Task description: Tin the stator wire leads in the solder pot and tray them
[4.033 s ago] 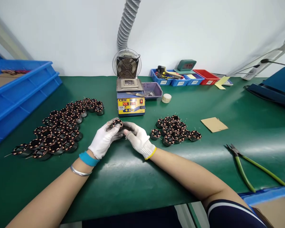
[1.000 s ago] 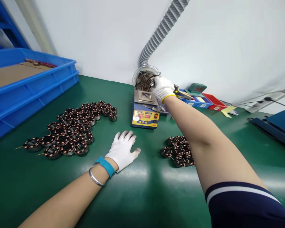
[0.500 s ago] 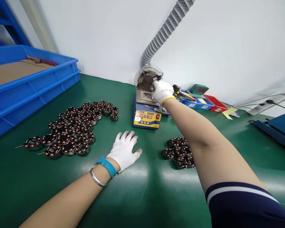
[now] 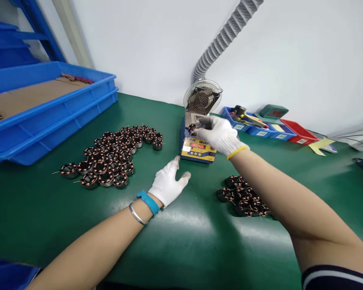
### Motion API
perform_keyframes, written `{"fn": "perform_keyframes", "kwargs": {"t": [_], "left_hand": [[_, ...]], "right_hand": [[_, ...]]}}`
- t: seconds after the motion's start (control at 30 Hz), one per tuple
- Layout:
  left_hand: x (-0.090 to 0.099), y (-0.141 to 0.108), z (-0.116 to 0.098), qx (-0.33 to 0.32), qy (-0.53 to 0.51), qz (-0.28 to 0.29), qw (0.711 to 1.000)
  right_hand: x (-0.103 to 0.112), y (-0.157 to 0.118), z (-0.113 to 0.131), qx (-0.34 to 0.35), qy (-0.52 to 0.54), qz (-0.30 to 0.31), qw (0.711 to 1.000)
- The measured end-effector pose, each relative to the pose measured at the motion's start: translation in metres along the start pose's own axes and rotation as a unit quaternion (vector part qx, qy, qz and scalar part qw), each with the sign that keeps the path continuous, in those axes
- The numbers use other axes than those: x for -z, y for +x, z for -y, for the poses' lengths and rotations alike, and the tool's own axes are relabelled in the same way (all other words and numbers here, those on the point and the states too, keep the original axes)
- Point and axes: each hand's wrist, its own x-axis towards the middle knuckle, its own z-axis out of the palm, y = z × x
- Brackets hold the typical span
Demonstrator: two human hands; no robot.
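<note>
My gloved right hand [image 4: 219,133] pinches a small copper-wound ring [image 4: 193,129] in front of the yellow and blue heated unit [image 4: 197,150], whose red digits are lit. Behind the unit's top stands a round fan guard [image 4: 201,100]. My gloved left hand [image 4: 169,181] hovers or rests low over the green table just before the unit, thumb apart from the fingers, holding nothing. Many wound rings [image 4: 105,157] stand in a cluster left of it. Another group of rings [image 4: 243,195] lies under my right forearm, which partly hides it.
A large blue crate [image 4: 87,100] stands at the left on the green table [image 4: 181,249]. A grey hose [image 4: 226,36] rises behind the unit. Blue bins [image 4: 261,132] with tools, a red bin [image 4: 298,133] and a green device [image 4: 274,111] line the back right.
My right hand has come back from the unit's top toward me with a ring in its fingers. The left hand's fingers have drawn closer together. The camera view has shifted left.
</note>
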Motion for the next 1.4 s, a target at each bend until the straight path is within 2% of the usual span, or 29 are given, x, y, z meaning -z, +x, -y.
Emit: {"fn": "perform_keyframes", "kwargs": {"t": [0.1, 0.2, 0.27, 0.37, 0.4, 0.47, 0.53, 0.6, 0.67, 0.73, 0.8, 0.83, 0.9, 1.0, 1.17, 1.4], "left_hand": [[0.001, 0.000, 0.002, 0.021, -0.073, -0.028, 0.997], [0.002, 0.000, 0.008, 0.032, -0.125, -0.047, 0.991], [0.003, 0.000, 0.012, 0.029, -0.174, -0.053, 0.983], [0.004, 0.001, 0.014, -0.019, -0.245, -0.026, 0.969], [0.004, 0.001, 0.014, -0.039, -0.257, -0.012, 0.966], [0.004, 0.001, 0.010, -0.060, -0.251, 0.010, 0.966], [0.004, 0.000, 0.006, -0.043, -0.209, 0.018, 0.977], [0.004, -0.001, 0.001, -0.014, -0.138, 0.024, 0.990], [0.003, -0.002, -0.002, -0.012, -0.063, 0.034, 0.997], [0.002, -0.002, -0.002, -0.034, -0.011, 0.049, 0.998], [0.001, -0.002, -0.001, -0.052, 0.017, 0.056, 0.997], [0.000, -0.002, 0.000, -0.056, 0.026, 0.058, 0.996], [0.000, -0.002, 0.002, -0.063, 0.037, 0.062, 0.995], [-0.001, -0.002, 0.003, -0.070, 0.042, 0.064, 0.995], [0.000, -0.002, 0.001, -0.067, 0.047, 0.073, 0.994], [0.002, -0.002, 0.000, -0.066, 0.054, 0.075, 0.994]], "right_hand": [[-0.028, -0.047, 0.005, -0.028, 0.034, 0.068, 0.997], [-0.044, -0.079, 0.009, -0.055, 0.055, 0.108, 0.991], [-0.045, -0.088, 0.009, -0.065, 0.112, 0.160, 0.979], [-0.037, -0.088, 0.005, -0.112, 0.249, 0.275, 0.922], [-0.034, -0.086, 0.004, -0.132, 0.273, 0.299, 0.905], [-0.028, -0.080, 0.000, -0.154, 0.263, 0.315, 0.899], [-0.019, -0.069, -0.004, -0.152, 0.219, 0.302, 0.915], [-0.008, -0.049, -0.007, -0.124, 0.183, 0.241, 0.945], [0.006, -0.019, -0.011, -0.071, 0.133, 0.115, 0.982], [0.020, 0.016, -0.016, -0.016, 0.048, -0.026, 0.998], [0.029, 0.049, -0.020, 0.006, -0.040, -0.094, 0.995], [0.031, 0.063, -0.022, 0.004, -0.073, -0.109, 0.991], [0.029, 0.083, -0.026, -0.007, -0.122, -0.120, 0.985], [0.018, 0.097, -0.032, -0.015, -0.154, -0.121, 0.980], [0.004, 0.099, -0.043, -0.029, -0.181, -0.095, 0.978], [0.003, 0.100, -0.045, -0.021, -0.187, -0.084, 0.978]]}}
